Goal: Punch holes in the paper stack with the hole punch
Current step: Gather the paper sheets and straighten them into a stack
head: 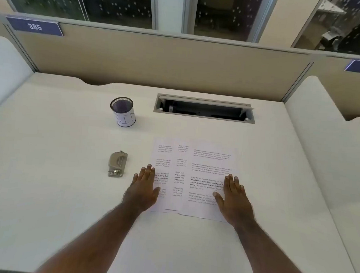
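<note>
I have both flat, fingers-spread hands, left hand (145, 188) and right hand (233, 199), on fanned printed sheets (193, 177); next, square them (hole punch (117, 164) untouched).

A white desk (66, 192) stands against a beige partition (158, 61) beneath dark windows (119, 4).

Both bare forearms reached forward, converging slightly. The left hand (144, 189) lay flat, palm down, fingers together and extended; the right hand (233, 196) mirrored it, thumb spread inward.
</note>
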